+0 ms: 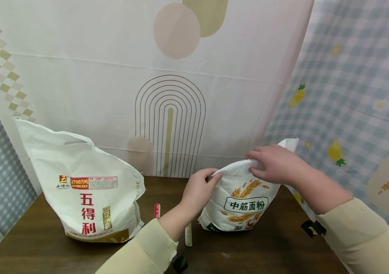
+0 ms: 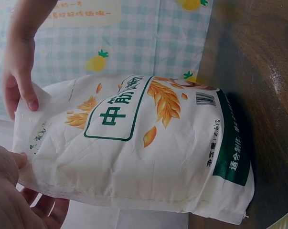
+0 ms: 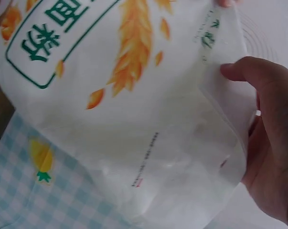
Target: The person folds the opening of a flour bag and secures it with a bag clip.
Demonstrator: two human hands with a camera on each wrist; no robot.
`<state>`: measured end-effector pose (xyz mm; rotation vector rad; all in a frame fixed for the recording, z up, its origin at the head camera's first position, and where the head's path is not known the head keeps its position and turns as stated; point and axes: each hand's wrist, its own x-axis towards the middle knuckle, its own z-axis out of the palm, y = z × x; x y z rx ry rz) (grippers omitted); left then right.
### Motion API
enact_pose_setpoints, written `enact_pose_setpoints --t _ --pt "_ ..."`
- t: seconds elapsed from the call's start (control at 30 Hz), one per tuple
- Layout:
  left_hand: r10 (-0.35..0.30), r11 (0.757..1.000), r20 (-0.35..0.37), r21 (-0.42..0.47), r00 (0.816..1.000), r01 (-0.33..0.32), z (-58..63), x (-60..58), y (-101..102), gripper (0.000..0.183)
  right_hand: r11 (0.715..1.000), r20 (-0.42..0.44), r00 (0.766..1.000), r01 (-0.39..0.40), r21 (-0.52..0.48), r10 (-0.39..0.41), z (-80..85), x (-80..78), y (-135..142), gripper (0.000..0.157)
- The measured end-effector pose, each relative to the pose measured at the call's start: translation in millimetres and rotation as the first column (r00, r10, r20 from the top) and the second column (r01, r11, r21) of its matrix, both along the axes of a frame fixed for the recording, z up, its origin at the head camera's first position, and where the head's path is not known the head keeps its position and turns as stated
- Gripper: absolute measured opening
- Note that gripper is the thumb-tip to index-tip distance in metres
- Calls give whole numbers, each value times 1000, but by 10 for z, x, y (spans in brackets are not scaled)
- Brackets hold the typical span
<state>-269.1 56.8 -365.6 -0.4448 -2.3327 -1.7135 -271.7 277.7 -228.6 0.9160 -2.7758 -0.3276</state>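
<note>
A white flour bag [image 1: 232, 179] with green lettering and orange wheat ears stands upright on the brown table. My left hand [image 1: 199, 190] pinches its upper left edge, thumb in front and fingers behind. At the bag's top edge my right hand [image 1: 276, 165] grips the fabric, and a white corner sticks up beyond that hand. In the left wrist view the bag [image 2: 182, 176] appears sideways, its printed front and green bottom band showing. The right wrist view shows the thumb on the bag's front [image 3: 153, 129], where the top folds over.
A larger white flour bag [image 1: 112, 201] with red lettering stands at the left, its top leaning left. Between the bags lie a red strip [image 1: 157, 209] and a pale yellowish strip [image 1: 188, 236]. A patterned cloth [image 1: 105, 95] hangs behind, with a checked pineapple cloth [image 1: 351, 106] at right.
</note>
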Motion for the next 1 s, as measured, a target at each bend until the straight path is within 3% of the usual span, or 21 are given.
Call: enact_pose_setpoints --t 0.13,0.27,0.37,0.5,0.6,0.7,1.0 --pt "-3 1000 1 2 1000 3 4 5 9 21 997 -81 994 -76 13 77 -78 -32 54 22" --pt "-1 1000 2 -6 1000 1 5 14 7 21 985 -188 968 -171 -6 167 -176 -75 119 12" --pt "0 1000 1 -4 1000 0 5 19 1 21 967 -289 931 -248 -49 224 -275 -114 168 12" --pt "6 1000 -5 4 1000 -6 0 20 -10 21 932 -426 863 -346 -106 271 -427 -162 207 18" --pt "10 1000 -10 5 1000 -10 -8 15 -14 21 912 -499 823 -386 -139 272 -541 -192 216 19" --pt "15 1000 -7 1 1000 -15 -20 7 -14 20 898 -543 800 -404 -174 255 -637 -212 219 18" --pt "1 1000 6 0 1000 -1 -30 12 -46 22 887 -587 792 -381 -262 167 -784 -238 186 43"
